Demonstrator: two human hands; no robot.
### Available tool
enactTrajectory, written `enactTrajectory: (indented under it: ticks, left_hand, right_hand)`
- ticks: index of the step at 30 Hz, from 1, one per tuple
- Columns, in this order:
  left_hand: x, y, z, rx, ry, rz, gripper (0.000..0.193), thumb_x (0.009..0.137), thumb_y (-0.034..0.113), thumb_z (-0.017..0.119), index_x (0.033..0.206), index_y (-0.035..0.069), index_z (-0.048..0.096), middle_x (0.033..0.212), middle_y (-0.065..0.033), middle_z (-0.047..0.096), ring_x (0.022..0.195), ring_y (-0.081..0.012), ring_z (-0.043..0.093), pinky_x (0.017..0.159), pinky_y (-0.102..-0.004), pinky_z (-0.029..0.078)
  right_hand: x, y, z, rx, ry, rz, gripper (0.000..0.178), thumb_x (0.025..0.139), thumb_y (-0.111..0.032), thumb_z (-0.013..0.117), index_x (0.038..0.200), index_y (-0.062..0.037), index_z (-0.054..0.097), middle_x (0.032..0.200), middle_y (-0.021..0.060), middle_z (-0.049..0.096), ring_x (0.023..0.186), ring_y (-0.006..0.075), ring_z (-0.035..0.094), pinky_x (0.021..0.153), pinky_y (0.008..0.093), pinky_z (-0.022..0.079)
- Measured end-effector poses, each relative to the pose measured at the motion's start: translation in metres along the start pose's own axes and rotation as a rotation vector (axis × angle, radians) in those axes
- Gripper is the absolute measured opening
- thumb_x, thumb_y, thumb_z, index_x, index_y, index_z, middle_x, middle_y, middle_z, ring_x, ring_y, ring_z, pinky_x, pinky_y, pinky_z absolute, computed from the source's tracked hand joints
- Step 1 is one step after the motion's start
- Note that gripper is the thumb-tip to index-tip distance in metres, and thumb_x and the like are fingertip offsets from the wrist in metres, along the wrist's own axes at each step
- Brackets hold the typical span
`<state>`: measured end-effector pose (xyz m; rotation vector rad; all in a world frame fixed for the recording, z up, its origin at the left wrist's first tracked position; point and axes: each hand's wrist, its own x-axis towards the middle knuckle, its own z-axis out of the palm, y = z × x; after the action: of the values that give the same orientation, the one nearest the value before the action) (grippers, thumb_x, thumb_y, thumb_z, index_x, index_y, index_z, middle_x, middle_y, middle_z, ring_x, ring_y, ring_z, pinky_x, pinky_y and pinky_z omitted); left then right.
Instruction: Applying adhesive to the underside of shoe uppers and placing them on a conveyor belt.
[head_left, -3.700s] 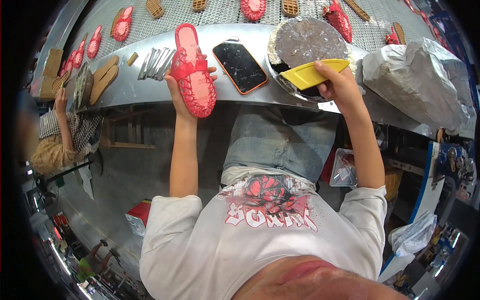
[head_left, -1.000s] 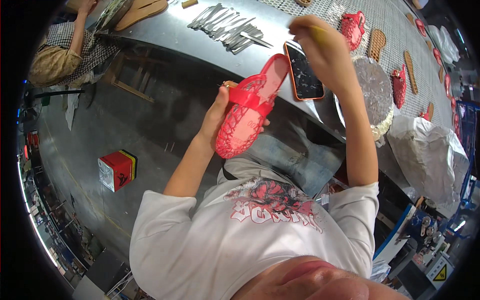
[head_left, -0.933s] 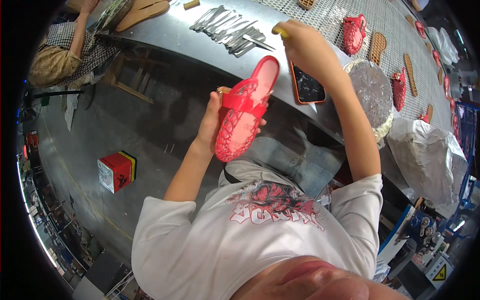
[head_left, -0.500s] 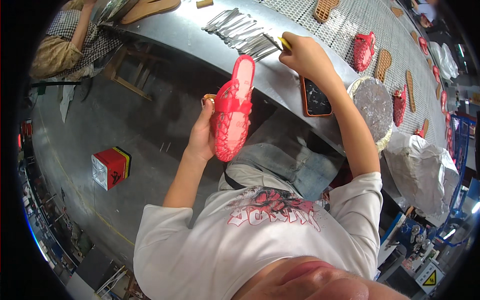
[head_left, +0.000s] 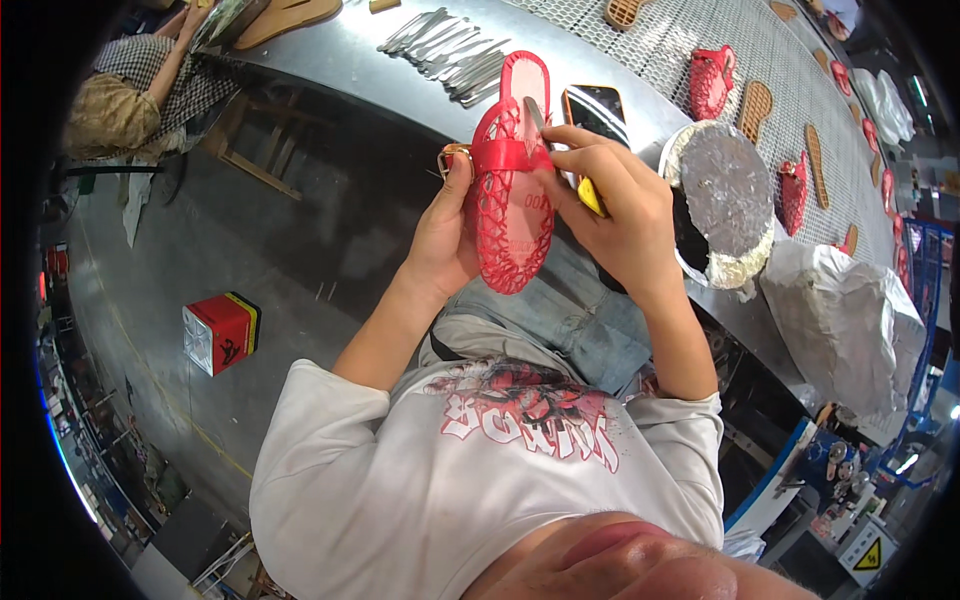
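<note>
My left hand (head_left: 443, 232) is closed around a red woven slip-on shoe (head_left: 515, 225) from its left side, thumb near the gold buckle (head_left: 452, 160). The shoe's open heel points away from me, with its insole facing up. Over the shoe's strap, my right hand (head_left: 630, 215) is closed on a yellow-handled tool (head_left: 592, 196), whose handle shows below the fingers. A thin metal strip (head_left: 534, 112) extends from the right fingertips over the insole; whether it belongs to the tool, I cannot tell. Beyond the shoe lies a pile of thin metal strips (head_left: 450, 55) on the metal table.
A phone (head_left: 597, 108) lies behind my right hand. A round container (head_left: 735, 200) with a crusted rim and a white bag (head_left: 845, 325) stand at right. Red shoes (head_left: 711, 85) and brown soles (head_left: 755, 112) rest on the mesh surface. Another person's arm (head_left: 165, 75) is at upper left.
My right hand has come back from the metal strip pile to the shoe. My left hand has raised the shoe slightly away from me and to the right.
</note>
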<state>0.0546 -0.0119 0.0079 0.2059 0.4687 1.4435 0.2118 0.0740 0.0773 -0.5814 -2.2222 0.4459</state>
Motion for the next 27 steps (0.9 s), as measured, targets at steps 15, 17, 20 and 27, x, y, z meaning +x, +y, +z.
enactTrajectory:
  ticks: [15, 17, 20, 27]
  left_hand:
    - [0.004, -0.028, 0.027, 0.057, -0.059, -0.085, 0.059, 0.100, 0.049, 0.045, 0.139, 0.004, 0.043, 0.128, -0.0119, 0.058, 0.115, -0.0232, 0.060, 0.099, -0.0417, 0.049]
    - [0.003, -0.027, 0.024, 0.074, -0.048, -0.082, 0.057, 0.100, 0.047, 0.046, 0.138, 0.004, 0.043, 0.128, -0.0121, 0.058, 0.114, -0.0235, 0.061, 0.099, -0.0417, 0.050]
    - [0.001, -0.025, 0.020, 0.123, -0.059, -0.102, 0.055, 0.100, 0.046, 0.047, 0.136, 0.003, 0.045, 0.126, -0.0125, 0.059, 0.113, -0.0232, 0.062, 0.098, -0.0410, 0.051]
    - [-0.002, -0.007, 0.017, -0.022, -0.130, -0.141, 0.050, 0.103, 0.040, 0.038, 0.134, 0.002, 0.049, 0.126, -0.0150, 0.061, 0.114, -0.0265, 0.061, 0.102, -0.0432, 0.047]
  right_hand:
    - [-0.037, 0.005, -0.032, 0.179, 0.001, 0.202, 0.029, 0.076, -0.004, 0.078, 0.103, 0.0002, 0.069, 0.116, 0.0149, 0.069, 0.102, 0.0266, 0.070, 0.084, 0.0326, 0.055]
    - [-0.039, 0.005, -0.033, 0.193, 0.013, 0.212, 0.029, 0.076, -0.005, 0.078, 0.103, -0.0002, 0.069, 0.118, 0.0149, 0.068, 0.101, 0.0268, 0.070, 0.084, 0.0325, 0.054]
    - [-0.038, 0.006, -0.036, 0.187, 0.022, 0.210, 0.030, 0.077, -0.005, 0.078, 0.105, -0.0011, 0.069, 0.123, 0.0149, 0.065, 0.099, 0.0271, 0.070, 0.084, 0.0322, 0.054]
    - [-0.049, -0.007, -0.039, 0.238, -0.041, 0.245, 0.030, 0.078, -0.001, 0.074, 0.108, -0.0029, 0.069, 0.136, 0.0159, 0.056, 0.086, 0.0208, 0.067, 0.075, 0.0313, 0.053]
